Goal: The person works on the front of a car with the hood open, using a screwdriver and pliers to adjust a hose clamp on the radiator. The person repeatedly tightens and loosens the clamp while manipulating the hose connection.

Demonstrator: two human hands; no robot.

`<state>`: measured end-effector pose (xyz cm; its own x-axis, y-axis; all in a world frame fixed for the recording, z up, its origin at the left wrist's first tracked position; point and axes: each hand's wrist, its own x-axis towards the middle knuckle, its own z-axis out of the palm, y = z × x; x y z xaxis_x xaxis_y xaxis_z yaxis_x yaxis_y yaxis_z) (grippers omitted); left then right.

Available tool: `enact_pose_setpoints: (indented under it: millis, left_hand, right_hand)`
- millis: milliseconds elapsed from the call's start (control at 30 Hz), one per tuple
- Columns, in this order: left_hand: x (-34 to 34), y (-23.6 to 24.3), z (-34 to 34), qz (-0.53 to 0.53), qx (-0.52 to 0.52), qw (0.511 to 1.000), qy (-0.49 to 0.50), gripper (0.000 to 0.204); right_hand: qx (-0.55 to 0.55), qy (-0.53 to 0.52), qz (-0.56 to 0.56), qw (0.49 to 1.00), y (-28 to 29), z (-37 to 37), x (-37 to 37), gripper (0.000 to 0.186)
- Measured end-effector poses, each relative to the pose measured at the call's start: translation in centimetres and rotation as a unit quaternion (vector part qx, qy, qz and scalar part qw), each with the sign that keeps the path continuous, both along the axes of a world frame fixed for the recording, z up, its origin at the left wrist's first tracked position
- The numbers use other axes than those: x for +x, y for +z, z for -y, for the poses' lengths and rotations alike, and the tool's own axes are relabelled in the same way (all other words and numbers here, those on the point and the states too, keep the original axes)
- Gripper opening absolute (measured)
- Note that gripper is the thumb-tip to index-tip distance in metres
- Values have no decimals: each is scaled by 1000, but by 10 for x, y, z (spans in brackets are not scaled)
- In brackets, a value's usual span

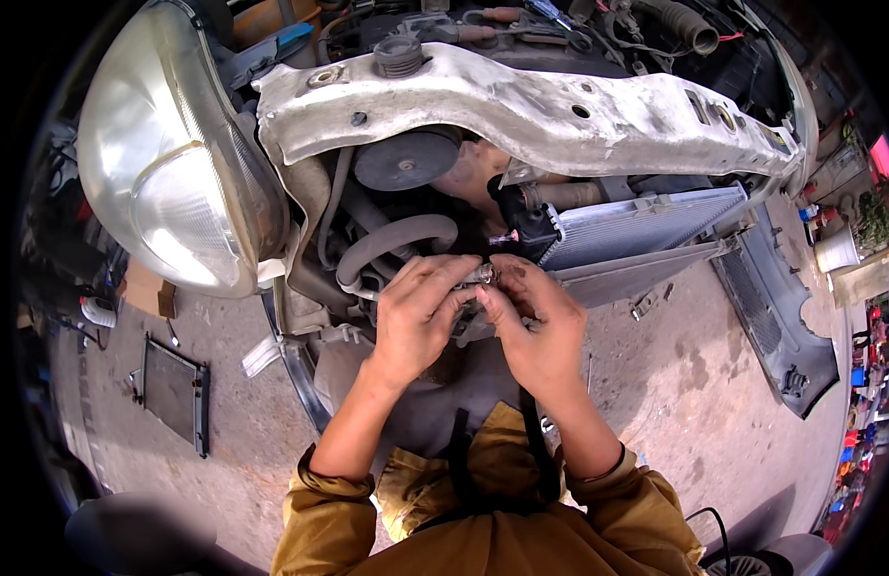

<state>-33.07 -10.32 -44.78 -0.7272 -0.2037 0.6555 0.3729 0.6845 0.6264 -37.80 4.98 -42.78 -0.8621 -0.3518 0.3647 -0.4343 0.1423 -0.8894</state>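
Below the engine bay's curved rubber hose (396,235), my left hand (415,322) has its fingers closed on a small metal fitting (483,273) on a pipe. My right hand (535,326) grips the same fitting from the other side with thumb and fingers, which partly hide it. Just behind my right hand stands a radiator (636,226) with a black end tank (526,230). Above it runs a white metal crossmember (607,120); a round black pulley (406,161) shows under its left part.
A headlamp (156,192) bounds the left side. A detached finned panel (176,394), a cardboard box (147,288) and a white jug (97,309) lie on the floor (684,355) at left. A long dark bumper piece (780,336) lies at right, near a bucket (833,250).
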Motion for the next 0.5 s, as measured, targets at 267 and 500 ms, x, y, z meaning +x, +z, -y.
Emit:
enact_pose_setpoints:
  millis: [267,500]
  left_hand:
    - [0,-2,3,-3,-26,999,-25,36]
    - [-2,-2,3,8,-55,998,-18,39]
  right_hand:
    - [0,24,58,998,-3,-1,-6,30]
    - [-15,21,145,989,6,0,-8,26]
